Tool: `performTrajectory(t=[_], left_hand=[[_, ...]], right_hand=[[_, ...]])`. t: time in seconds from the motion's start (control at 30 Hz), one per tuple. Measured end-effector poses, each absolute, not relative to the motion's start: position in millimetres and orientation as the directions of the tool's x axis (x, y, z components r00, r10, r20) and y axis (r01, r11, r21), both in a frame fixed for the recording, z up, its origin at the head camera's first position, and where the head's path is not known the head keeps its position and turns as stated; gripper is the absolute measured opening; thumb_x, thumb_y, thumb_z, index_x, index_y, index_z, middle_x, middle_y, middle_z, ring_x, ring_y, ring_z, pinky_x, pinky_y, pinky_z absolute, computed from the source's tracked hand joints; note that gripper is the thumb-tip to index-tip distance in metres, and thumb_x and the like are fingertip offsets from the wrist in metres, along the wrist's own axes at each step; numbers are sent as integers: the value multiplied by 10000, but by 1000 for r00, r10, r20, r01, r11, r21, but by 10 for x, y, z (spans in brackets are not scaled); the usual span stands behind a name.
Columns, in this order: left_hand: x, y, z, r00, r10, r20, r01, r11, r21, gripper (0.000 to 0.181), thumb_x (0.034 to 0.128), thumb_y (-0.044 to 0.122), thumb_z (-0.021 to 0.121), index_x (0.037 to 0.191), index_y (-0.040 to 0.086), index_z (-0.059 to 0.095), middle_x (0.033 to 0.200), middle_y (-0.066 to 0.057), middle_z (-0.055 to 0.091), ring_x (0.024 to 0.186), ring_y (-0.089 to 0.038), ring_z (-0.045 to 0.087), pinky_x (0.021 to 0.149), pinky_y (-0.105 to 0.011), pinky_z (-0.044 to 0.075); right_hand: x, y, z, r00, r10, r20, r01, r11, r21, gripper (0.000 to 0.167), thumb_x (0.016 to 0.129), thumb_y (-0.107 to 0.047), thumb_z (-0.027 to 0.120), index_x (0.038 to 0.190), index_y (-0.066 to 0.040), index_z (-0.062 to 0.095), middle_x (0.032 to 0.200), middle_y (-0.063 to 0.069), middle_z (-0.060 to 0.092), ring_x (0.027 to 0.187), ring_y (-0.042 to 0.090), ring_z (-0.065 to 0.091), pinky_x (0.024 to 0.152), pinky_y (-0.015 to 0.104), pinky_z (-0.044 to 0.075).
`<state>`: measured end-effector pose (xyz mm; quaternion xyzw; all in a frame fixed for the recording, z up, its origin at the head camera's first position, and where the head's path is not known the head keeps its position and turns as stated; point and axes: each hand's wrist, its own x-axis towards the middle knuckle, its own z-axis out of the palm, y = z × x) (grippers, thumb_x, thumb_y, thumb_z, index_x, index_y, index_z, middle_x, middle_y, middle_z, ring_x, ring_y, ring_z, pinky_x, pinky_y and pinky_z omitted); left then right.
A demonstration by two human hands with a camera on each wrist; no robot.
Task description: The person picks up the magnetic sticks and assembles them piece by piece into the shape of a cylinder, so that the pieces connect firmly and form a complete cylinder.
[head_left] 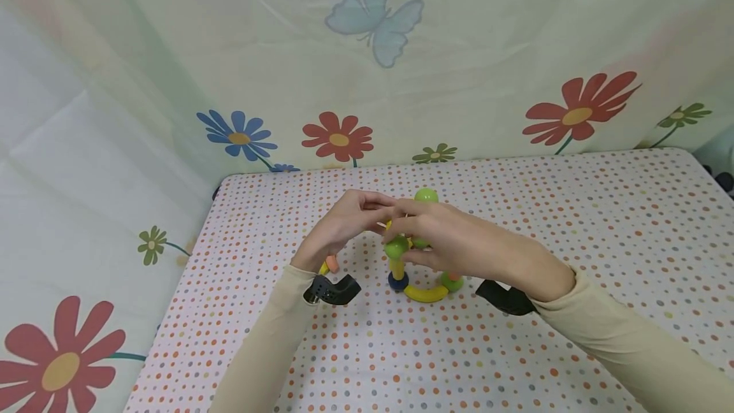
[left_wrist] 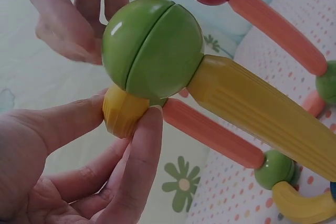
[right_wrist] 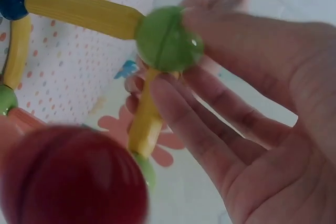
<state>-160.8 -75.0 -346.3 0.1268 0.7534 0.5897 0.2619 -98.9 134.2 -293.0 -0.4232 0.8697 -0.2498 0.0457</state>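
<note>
A frame of ball joints and ribbed sticks stands on the table. One green ball (left_wrist: 152, 48) tops a slanting yellow stick (left_wrist: 257, 111). My left hand (head_left: 350, 218) pinches a shorter yellow stick (left_wrist: 123, 114) beside that ball, between thumb and fingertip. Around the same green ball (right_wrist: 168, 38) is my right hand (head_left: 459, 238), its fingers fairly straight and the thumb overlapping the ball in the right wrist view. The left wrist view shows it blurred, with a gap between thumb and ball. A red ball (right_wrist: 73, 177) is close to the right wrist camera.
A dark blue ball (head_left: 398, 280) and a curved yellow piece (head_left: 427, 294) form the base on the dotted tablecloth (head_left: 367, 362). Loose orange (head_left: 332, 264) and yellow pieces lie by the left wrist. A flowered curtain (head_left: 470, 50) hangs behind the table.
</note>
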Motion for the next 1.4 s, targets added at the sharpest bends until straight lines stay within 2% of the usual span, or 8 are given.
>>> performTrajectory(t=[0.23, 0.33, 0.43, 0.53, 0.67, 0.77, 1.03, 1.4], left_hand=[[-1591, -770, -3487, -826, 523, -211, -90, 247, 965, 338, 1077, 186, 615, 1321, -43, 660, 1197, -161, 704, 1017, -223, 705, 921, -400, 601], [-1550, -806, -3524, -844, 507, -176, -38, 270, 962, 354, 1109, 205, 550, 1347, -41, 639, 1187, -178, 673, 1048, -280, 700, 921, -442, 602], [-1474, -864, -3596, -874, 460, -156, 53, 409, 911, 328, 1100, 135, 553, 1390, -2, 621, 1207, -175, 663, 1076, -307, 691, 899, -431, 607], [-1358, -886, -3695, -864, 458, -211, 109, 578, 809, 470, 1021, 78, 680, 1472, 43, 553, 1270, -161, 637, 1133, -295, 657, 905, -394, 582], [-1149, -788, -3871, -831, 468, -301, 110, 668, 736, 804, 889, 205, 862, 1556, 63, 435, 1312, -134, 576, 1166, -258, 582, 922, -385, 526], [-985, -665, -4007, -864, 409, -292, 62, 663, 746, 882, 839, 328, 905, 1535, 44, 446, 1288, -139, 550, 1156, -264, 548, 928, -421, 505], [-810, -464, -4275, -951, 278, -136, 77, 637, 767, 627, 892, 296, 858, 1370, 42, 542, 1097, -74, 426, 963, -199, 446, 836, -343, 456], [-967, -514, -4285, -948, 300, -108, 120, 649, 751, 447, 915, 191, 835, 1272, 7, 637, 1049, -55, 512, 899, -155, 478, 769, -279, 458]], right_hand=[[-1064, 1735, -2795, -739, -596, 312, -650, 511, -562, 188, 970, -109, 763, 1150, -163, 756, 1077, -102, 659, 903, 62, 611, 771, 267, 537], [-1164, 1976, -2881, -801, -440, 407, -593, 490, -639, 191, 967, -17, 734, 1143, -91, 741, 1064, -63, 694, 903, 61, 649, 789, 187, 537], [-1270, 2169, -3134, -870, -311, 382, -490, 473, -732, 186, 983, 24, 692, 1159, -31, 720, 1060, 3, 698, 877, 84, 656, 767, 139, 523], [-1354, 2270, -3466, -912, -323, 253, -394, 518, -759, 211, 981, -8, 708, 1192, -12, 695, 1121, 64, 683, 926, 132, 641, 797, 190, 531], [-1422, 2214, -3848, -890, -448, 80, -340, 537, -772, 368, 938, -41, 773, 1280, 9, 648, 1266, 161, 627, 1101, 296, 631, 935, 428, 560], [-1455, 2051, -4025, -856, -515, 39, -324, 477, -817, 401, 917, -42, 792, 1284, 13, 640, 1305, 195, 595, 1183, 393, 598, 960, 568, 544], [-1537, 1692, -4148, -821, -570, -24, -267, 421, -867, 123, 941, -27, 761, 1002, -30, 656, 1257, 184, 687, 1101, 329, 685, 954, 497, 564], [-1491, 1827, -4232, -856, -514, -52, -250, 501, -829, 138, 914, -29, 793, 893, -69, 662, 1107, 104, 722, 1073, 303, 675, 940, 499, 579]])
